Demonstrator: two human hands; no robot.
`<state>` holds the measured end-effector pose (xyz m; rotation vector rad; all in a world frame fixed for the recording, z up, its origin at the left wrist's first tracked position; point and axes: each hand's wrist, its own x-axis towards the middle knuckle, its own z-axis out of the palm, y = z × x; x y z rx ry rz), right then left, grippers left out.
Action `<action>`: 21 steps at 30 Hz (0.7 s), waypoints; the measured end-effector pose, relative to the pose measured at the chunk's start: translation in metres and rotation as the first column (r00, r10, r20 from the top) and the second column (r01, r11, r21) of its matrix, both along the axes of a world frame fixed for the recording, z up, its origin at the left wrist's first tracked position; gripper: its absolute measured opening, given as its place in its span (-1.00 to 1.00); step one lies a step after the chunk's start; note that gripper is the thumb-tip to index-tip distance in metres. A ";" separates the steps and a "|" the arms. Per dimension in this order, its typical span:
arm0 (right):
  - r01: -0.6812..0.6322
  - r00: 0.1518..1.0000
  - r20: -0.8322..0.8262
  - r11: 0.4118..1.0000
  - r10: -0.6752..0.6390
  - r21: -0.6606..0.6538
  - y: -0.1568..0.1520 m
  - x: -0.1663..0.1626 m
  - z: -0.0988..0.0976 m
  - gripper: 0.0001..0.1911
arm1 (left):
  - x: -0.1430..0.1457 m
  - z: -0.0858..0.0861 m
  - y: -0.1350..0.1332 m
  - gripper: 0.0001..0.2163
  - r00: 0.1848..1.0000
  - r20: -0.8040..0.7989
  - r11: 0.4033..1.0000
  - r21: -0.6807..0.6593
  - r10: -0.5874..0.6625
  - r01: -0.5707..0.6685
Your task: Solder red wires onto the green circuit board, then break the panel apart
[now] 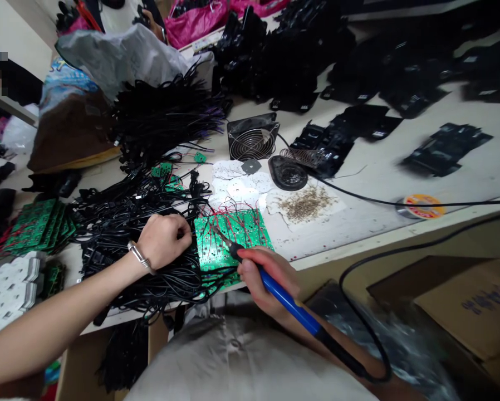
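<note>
My right hand (270,278) grips a blue-handled soldering iron (292,305). Its tip is over a green circuit board panel (210,257) at the bench's front edge, near red and black wires (233,218) along the panel's upper part. Left of the panel, my left hand (166,239) is closed, fingers curled above a heap of black cables (150,287). Whatever those fingers pinch, if anything, is hidden. A bracelet circles the left wrist.
Behind the panel stand a small fan (253,139) and a soldering iron stand (289,171). A solder spool (423,206) lies right, beneath the iron's cord. Stacked green boards (41,225) and white trays (10,289) are left. Black plastic parts (446,147) occupy the back. Other people are across the bench.
</note>
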<state>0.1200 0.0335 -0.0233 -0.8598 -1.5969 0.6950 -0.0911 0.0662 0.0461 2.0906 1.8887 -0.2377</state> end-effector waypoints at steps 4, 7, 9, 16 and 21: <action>0.036 0.999 -0.023 0.998 -0.037 -0.057 -0.002 0.003 0.000 -0.85 | -0.003 0.014 0.001 -0.79 0.999 0.020 0.999 -0.039 -0.030 0.031; 0.086 0.995 -0.041 0.989 -0.091 -0.118 -0.003 0.008 -0.001 -0.85 | -0.001 0.029 0.019 -0.76 0.999 0.002 0.999 -0.001 -0.039 0.039; 0.100 0.994 -0.018 0.981 -0.104 -0.165 -0.002 0.013 0.001 -0.84 | 0.004 0.031 0.042 -0.72 0.998 -0.059 0.998 0.058 -0.016 0.019; 0.161 0.987 0.076 0.946 -0.145 -0.283 -0.008 0.031 0.016 -0.84 | 0.015 -0.024 0.114 -0.78 0.980 -0.195 0.989 -0.131 0.038 -0.064; 0.189 0.978 -0.047 0.957 -0.204 -0.221 -0.009 0.030 -0.005 -0.85 | 0.006 -0.015 0.102 -0.76 0.983 0.020 0.984 -0.015 0.180 -0.180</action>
